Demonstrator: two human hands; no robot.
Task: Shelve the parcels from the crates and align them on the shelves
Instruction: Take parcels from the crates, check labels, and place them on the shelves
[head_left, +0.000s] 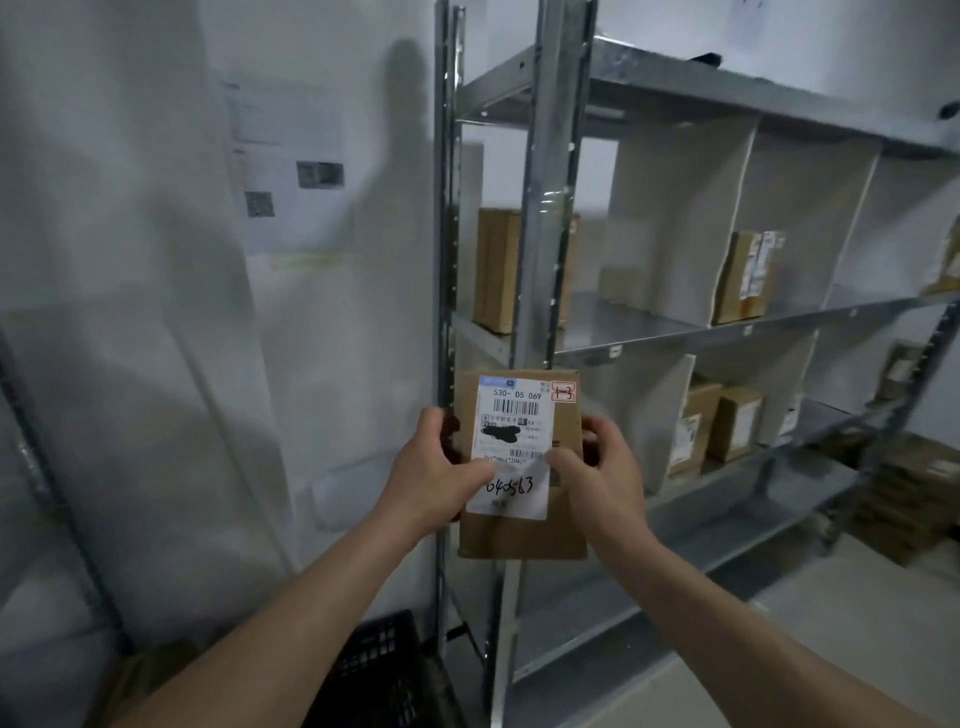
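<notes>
A brown cardboard parcel (519, 535) with a white shipping label is held upright in front of me, before the left post of the metal shelf unit (675, 338). My left hand (436, 473) grips its left edge, thumb across the label. Its right edge is gripped by my right hand (597, 467), thumb on the label's corner. Other brown parcels stand on the shelves: one tall box (498, 270) on the middle shelf at the left, another (748, 275) between white dividers, and two (732, 423) on the shelf below.
A black plastic crate (384, 670) sits on the floor at the bottom left of the shelf. White dividers (670, 234) split the shelves into bays. More boxes (898, 499) are stacked low at the far right. A white wall with posted papers (285, 166) lies to the left.
</notes>
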